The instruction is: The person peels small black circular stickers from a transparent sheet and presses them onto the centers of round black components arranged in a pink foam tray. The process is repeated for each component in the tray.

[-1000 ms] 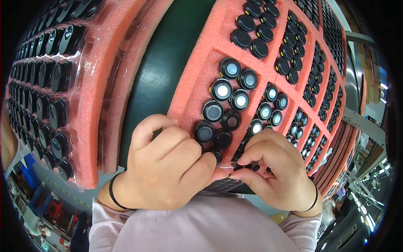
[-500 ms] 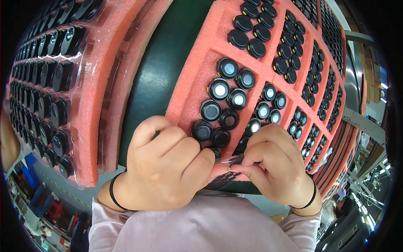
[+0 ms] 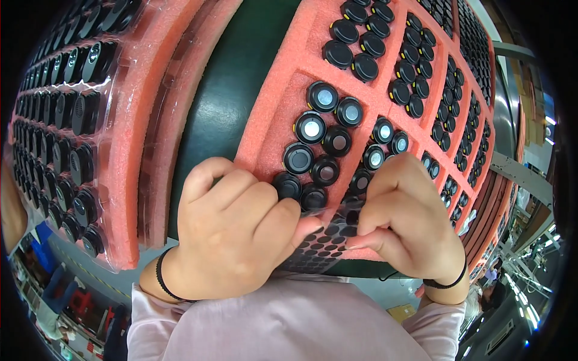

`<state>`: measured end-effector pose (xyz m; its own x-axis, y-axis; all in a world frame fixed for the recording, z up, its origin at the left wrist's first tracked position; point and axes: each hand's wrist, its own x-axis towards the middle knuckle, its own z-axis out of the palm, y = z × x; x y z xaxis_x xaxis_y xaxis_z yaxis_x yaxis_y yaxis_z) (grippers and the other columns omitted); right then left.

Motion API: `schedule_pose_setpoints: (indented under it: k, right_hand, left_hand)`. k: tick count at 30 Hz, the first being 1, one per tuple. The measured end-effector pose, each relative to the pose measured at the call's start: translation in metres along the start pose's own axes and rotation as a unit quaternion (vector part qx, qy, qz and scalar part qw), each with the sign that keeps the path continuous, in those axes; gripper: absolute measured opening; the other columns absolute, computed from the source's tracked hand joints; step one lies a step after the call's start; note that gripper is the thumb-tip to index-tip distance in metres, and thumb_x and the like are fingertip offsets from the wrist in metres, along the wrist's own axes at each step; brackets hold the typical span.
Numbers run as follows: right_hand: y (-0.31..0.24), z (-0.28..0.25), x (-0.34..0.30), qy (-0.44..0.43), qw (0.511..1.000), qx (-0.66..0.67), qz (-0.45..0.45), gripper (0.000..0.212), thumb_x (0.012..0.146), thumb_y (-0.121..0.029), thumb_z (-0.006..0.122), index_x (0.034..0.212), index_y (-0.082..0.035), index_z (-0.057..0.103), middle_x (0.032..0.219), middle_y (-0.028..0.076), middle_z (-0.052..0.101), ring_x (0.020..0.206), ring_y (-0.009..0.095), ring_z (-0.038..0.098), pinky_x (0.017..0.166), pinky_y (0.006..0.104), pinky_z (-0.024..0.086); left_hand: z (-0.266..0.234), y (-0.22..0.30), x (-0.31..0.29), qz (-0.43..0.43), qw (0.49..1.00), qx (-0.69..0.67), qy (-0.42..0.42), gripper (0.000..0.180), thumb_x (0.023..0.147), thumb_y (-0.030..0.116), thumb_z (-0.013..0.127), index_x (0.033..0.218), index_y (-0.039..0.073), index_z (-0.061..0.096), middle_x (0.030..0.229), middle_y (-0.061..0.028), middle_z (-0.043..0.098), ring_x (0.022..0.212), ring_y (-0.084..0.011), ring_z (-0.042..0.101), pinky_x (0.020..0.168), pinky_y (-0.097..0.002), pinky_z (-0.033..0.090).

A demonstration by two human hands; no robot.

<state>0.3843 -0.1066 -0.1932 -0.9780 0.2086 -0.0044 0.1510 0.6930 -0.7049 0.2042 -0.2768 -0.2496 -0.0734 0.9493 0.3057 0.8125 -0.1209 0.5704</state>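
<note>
Between my hands is a clear sheet of round black stickers (image 3: 324, 245), hanging over the near edge of a pink foam tray (image 3: 257, 135). My left hand (image 3: 232, 231) is closed on the sheet's left side, its thumb lying along the top edge. At the sheet's right edge, my right hand (image 3: 412, 225) is curled in a pinch; what sits between its fingertips is too small to make out. Just beyond my hands, round black caps (image 3: 299, 157) stand in the tray's compartments. Some have pale silvery discs (image 3: 312, 129) in the centre, others dark ones.
On the left, a clear plastic blister tray (image 3: 111, 141) of black oval parts (image 3: 84, 114) lies on pink foam (image 3: 129, 198). A dark green surface (image 3: 220, 102) runs between the two trays. Stacked foam sheets (image 3: 490, 210) and a metal frame (image 3: 524, 177) stand at the right.
The sheet has tilted so that its rows of black dots now show. My right hand has moved slightly right, and my left hand slightly left.
</note>
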Motion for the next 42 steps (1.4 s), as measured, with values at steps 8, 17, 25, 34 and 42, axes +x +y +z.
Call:
schedule_pose_setpoints:
  k: [8,17,25,34,42]
  right_hand:
    - [0.023,0.016,0.012,0.007,0.990,0.071,0.120,0.016,0.086,-0.006,0.076,0.090,-0.003,0.061,0.090,0.007,0.053,0.085,0.024,0.053,0.075,0.0358,0.044]
    - [0.022,0.028,0.017,0.010,0.990,-0.017,0.137,0.013,0.086,-0.003,0.072,0.092,-0.001,0.060,0.091,0.011,0.053,0.088,0.030,0.054,0.080,0.0392,0.045]
    - [0.020,0.031,0.018,0.014,0.990,-0.036,0.138,0.013,0.086,-0.003,0.072,0.091,-0.002,0.061,0.091,0.011,0.053,0.090,0.031,0.054,0.080,0.0404,0.045]
    - [0.020,0.033,0.017,0.021,0.989,-0.059,0.132,0.014,0.084,-0.002,0.074,0.091,-0.001,0.061,0.090,0.012,0.054,0.089,0.031,0.055,0.079,0.0404,0.046]
    - [0.022,0.036,0.015,0.082,0.988,-0.087,0.101,0.019,0.080,0.002,0.077,0.090,0.000,0.061,0.088,0.012,0.056,0.082,0.030,0.057,0.073,0.0400,0.047]
  left_hand:
    - [0.010,0.007,-0.001,0.068,0.995,-0.061,-0.040,0.029,0.080,0.037,0.075,0.081,0.009,0.066,0.103,-0.0062,0.069,0.096,-0.0266,0.064,0.100,-0.0551,0.046]
    - [0.020,0.008,-0.003,0.063,0.995,-0.052,-0.051,0.028,0.077,0.033,0.073,0.074,0.008,0.060,0.117,-0.0100,0.072,0.115,-0.0276,0.066,0.107,-0.0590,0.043]
    - [0.021,0.007,-0.004,0.066,0.996,-0.043,-0.036,0.029,0.077,0.033,0.073,0.073,0.008,0.059,0.114,-0.0111,0.073,0.116,-0.0272,0.067,0.110,-0.0597,0.042]
    - [0.021,0.006,-0.005,0.073,0.995,-0.038,-0.050,0.029,0.077,0.034,0.073,0.073,0.008,0.060,0.115,-0.0114,0.073,0.116,-0.0276,0.067,0.110,-0.0599,0.042]
    - [0.018,0.009,-0.004,0.060,0.997,-0.047,-0.033,0.030,0.078,0.036,0.074,0.075,0.009,0.061,0.113,-0.0108,0.072,0.113,-0.0289,0.067,0.109,-0.0596,0.042]
